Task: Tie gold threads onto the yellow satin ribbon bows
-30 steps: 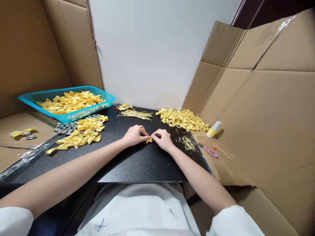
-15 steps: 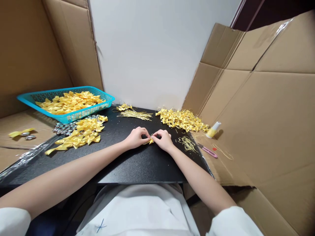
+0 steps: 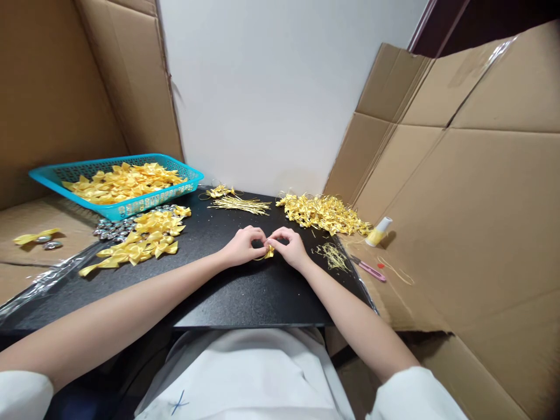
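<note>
At the middle of the black tabletop, my two hands meet fingertip to fingertip. A small yellow ribbon bow shows just below the fingertips, partly hidden by them. My left hand is closed in a pinch at the bow's left side, with a bit of thin yellow cord showing under its fingers. My right hand pinches at the bow from the other side, thumb and forefinger together. Which part of bow or cord each hand grips is too small to make out.
Yellow bows and silvery beads lie left, below a blue basket of bows. Cut gold cords and piled corded bows are behind. Thread scraps, a pink cutter and a spool lie right. Cardboard walls flank the table.
My right fingers have shifted slightly left and now touch or overlap the left fingertips over the bow. The loop of cord seen above the bow no longer shows.
</note>
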{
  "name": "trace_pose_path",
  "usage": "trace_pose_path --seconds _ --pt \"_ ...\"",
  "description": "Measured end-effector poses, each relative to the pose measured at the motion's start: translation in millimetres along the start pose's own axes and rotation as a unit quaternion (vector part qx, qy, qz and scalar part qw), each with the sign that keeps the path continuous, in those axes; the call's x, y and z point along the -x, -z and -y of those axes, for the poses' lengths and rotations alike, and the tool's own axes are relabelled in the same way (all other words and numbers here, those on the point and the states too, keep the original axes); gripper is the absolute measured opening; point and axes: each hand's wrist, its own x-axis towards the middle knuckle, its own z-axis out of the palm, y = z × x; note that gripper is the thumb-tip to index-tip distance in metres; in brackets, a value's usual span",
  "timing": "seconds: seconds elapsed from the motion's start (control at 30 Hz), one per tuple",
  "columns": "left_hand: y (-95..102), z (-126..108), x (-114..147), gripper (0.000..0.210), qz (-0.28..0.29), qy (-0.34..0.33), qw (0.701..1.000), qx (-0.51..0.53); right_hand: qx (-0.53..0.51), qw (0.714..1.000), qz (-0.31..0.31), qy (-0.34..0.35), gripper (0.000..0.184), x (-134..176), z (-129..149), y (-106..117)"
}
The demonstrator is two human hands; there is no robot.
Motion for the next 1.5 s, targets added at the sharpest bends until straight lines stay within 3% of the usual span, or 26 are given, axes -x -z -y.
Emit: trace_pose_path --seconds 0.13,0.27,0.47,0.63,0.97,1.23,1.5 --pt "-0.3 -3.0 -0.5 0.024 0.030 -0.024 0.998 0.044 -0.051 0.998 -0.010 0.027 0.009 0.6 2.5 0.2" --pt "-1.6 -3.5 -1.3 0.024 0.039 -0.023 0.992 0.116 -0.034 0.998 -0.047 0.025 0.010 2.4 5.1 -0.1" --pt "-1.1 -5.9 -0.9 0.019 0.015 0.047 0.960 0.275 0.057 0.996 -0.060 0.047 0.012 5.0 12.1 0.2" --pt "-3.3 -4.1 -0.9 0.020 0.004 0.098 0.945 0.312 0.106 0.991 -0.067 0.035 0.015 5.3 15.2 -1.0" --pt "-10.8 7.2 -6.4 0.025 -0.091 0.164 0.888 0.420 0.140 0.985 -0.085 0.047 0.016 7.8 16.9 -0.2" --pt "-7.9 5.9 -4.4 0.030 -0.079 0.157 0.928 0.328 0.184 0.980 -0.051 0.061 0.015 7.9 12.3 0.4" --pt "3.0 0.4 -3.7 0.020 -0.093 0.036 0.990 0.099 0.213 0.975 -0.025 0.066 0.015 9.5 11.3 1.2"
